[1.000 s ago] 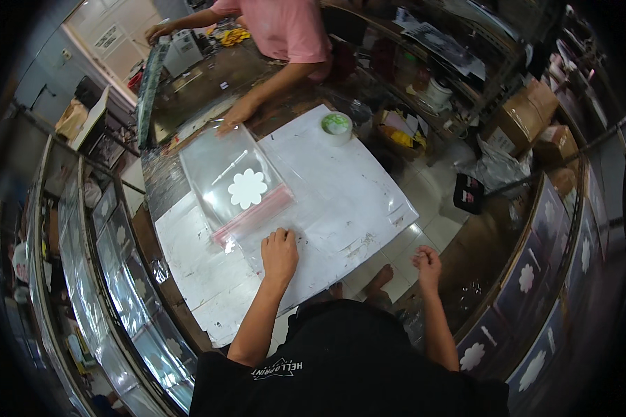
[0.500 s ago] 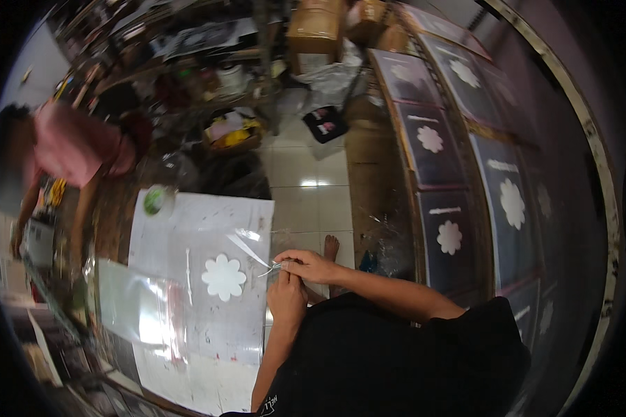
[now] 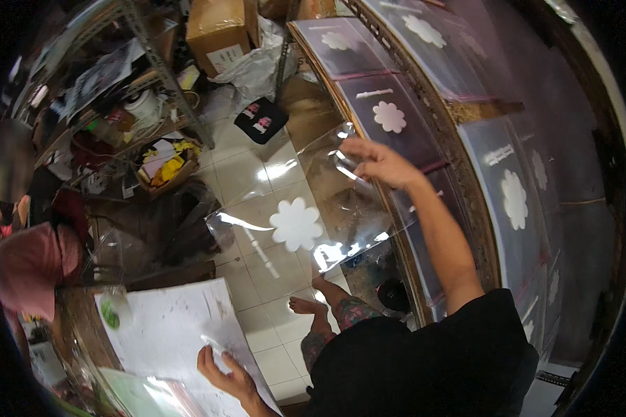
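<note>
Your left hand (image 3: 231, 375) lies flat, fingers spread, on the white paper sheet (image 3: 167, 320) near the right edge of the tabletop (image 3: 83, 326). Bare tiled floor (image 3: 257, 278) opens just beyond that edge. Your right hand (image 3: 377, 162) is raised, pinching the top edge of a clear plastic sheet (image 3: 327, 208) bearing a white flower (image 3: 296, 223), held in the air over the floor. Its right edge sits close to the curved rack of hung sheets (image 3: 424, 90); cardboard boxes (image 3: 219, 31) stand well beyond

A clear, glossy plastic bag (image 3: 306, 208) with a white flower print is held in the air, spread flat and tilted, above the tiled floor.
</note>
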The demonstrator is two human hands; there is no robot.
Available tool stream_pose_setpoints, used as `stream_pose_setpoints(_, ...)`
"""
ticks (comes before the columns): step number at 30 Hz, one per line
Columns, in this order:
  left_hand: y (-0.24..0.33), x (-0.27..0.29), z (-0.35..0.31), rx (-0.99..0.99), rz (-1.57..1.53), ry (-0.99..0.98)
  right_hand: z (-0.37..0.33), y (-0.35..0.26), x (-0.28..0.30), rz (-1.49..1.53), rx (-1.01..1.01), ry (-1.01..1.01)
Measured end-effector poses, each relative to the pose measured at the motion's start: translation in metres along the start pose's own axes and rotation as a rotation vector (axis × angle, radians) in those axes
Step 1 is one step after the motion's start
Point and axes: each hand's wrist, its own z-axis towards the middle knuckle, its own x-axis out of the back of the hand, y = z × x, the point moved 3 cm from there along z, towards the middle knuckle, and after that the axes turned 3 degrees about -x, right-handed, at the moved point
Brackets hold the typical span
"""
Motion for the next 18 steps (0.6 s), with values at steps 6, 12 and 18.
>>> stream_pose_setpoints(6, -0.003, -0.047, 0.005, 0.099, 0.309, -0.082, 0.036, 0.037, 0.141, 0.104, 0.027, 0.348)
stream_pose_setpoints(12, -0.021, -0.063, 0.001, 0.108, 0.246, 0.031, -0.003, 0.12, 0.293, 0.214, 0.06, 0.64)
stream_pose_setpoints(18, -0.013, -0.058, 0.019, 0.071, 0.225, -0.065, -0.08, 0.199, 0.375, -0.091, -0.02, 1.085)
